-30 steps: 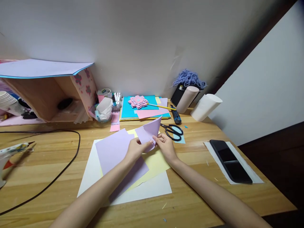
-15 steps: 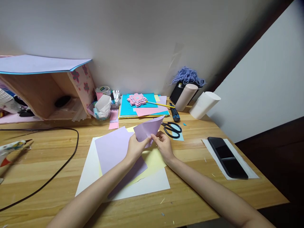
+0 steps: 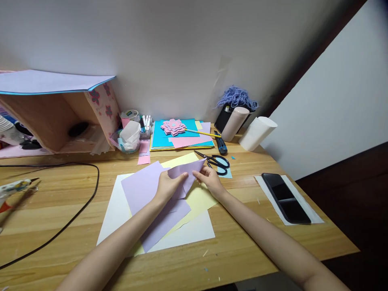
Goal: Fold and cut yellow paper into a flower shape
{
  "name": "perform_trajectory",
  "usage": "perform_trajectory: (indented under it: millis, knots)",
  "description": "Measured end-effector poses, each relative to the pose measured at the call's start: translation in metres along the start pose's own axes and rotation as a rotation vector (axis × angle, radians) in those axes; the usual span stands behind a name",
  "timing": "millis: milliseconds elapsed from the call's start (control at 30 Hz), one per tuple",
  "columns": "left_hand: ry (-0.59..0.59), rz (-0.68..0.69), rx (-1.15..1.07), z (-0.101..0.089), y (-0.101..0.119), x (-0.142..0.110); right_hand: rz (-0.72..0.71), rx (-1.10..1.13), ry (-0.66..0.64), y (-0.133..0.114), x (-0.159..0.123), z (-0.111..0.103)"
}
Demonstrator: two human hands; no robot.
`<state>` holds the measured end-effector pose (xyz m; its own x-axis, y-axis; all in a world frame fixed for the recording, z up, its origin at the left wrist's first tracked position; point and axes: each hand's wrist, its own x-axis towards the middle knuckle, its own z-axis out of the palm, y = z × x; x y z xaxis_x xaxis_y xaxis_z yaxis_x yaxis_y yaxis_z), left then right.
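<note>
A bent piece of lilac paper (image 3: 188, 169) is held between my two hands, just above the layered sheets. My left hand (image 3: 167, 186) pinches its left side, thumb on top. My right hand (image 3: 209, 180) grips its right edge between thumb and fingers. Beneath lie a larger lilac sheet (image 3: 139, 182), a pale yellow sheet (image 3: 203, 202) and a white sheet (image 3: 194, 230) at the bottom. Black-handled scissors (image 3: 222, 163) rest just beyond my right hand, partly over a small light-blue paper piece (image 3: 226, 173).
At the back, a pink paper flower (image 3: 173, 127) lies on blue sheets (image 3: 159, 139), near a box cutter (image 3: 221, 144). A phone (image 3: 286, 198) rests at the right. To the left are a glue gun (image 3: 15, 190), a black cord (image 3: 72, 222) and an open box (image 3: 103, 109).
The lilac piece has come lower and tilted, showing more of its face. My left hand has shifted slightly left, and more of the scissors shows behind the paper.
</note>
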<state>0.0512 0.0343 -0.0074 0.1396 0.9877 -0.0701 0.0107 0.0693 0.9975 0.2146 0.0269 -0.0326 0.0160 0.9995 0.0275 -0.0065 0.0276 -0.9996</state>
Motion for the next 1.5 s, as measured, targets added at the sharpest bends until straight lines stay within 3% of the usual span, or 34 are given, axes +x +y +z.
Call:
perform_trajectory:
  millis: [400,633,800,1067,1167,1333,1500]
  knots:
    - [-0.042,0.019,0.146,-0.007,-0.007,0.004,0.057,0.019,0.050,0.003,0.005,-0.012]
    - [-0.025,0.022,0.156,-0.006,-0.006,0.004,-0.004,0.175,0.154,0.003,0.008,-0.013]
    - [-0.061,0.042,0.166,-0.007,-0.007,0.002,0.007,0.174,0.117,0.005,0.008,-0.013]
    - [-0.090,0.107,0.242,-0.008,-0.007,0.002,0.048,0.218,0.176,0.009,0.011,-0.016]
    - [-0.077,0.086,0.251,-0.009,-0.008,0.003,0.070,0.239,0.131,0.004,0.010,-0.015]
    - [-0.061,0.019,0.202,-0.009,-0.009,0.003,0.091,0.077,-0.066,0.001,0.004,-0.008]
    - [-0.125,-0.054,0.202,-0.012,-0.006,0.006,0.108,0.033,-0.021,0.006,0.005,-0.006]
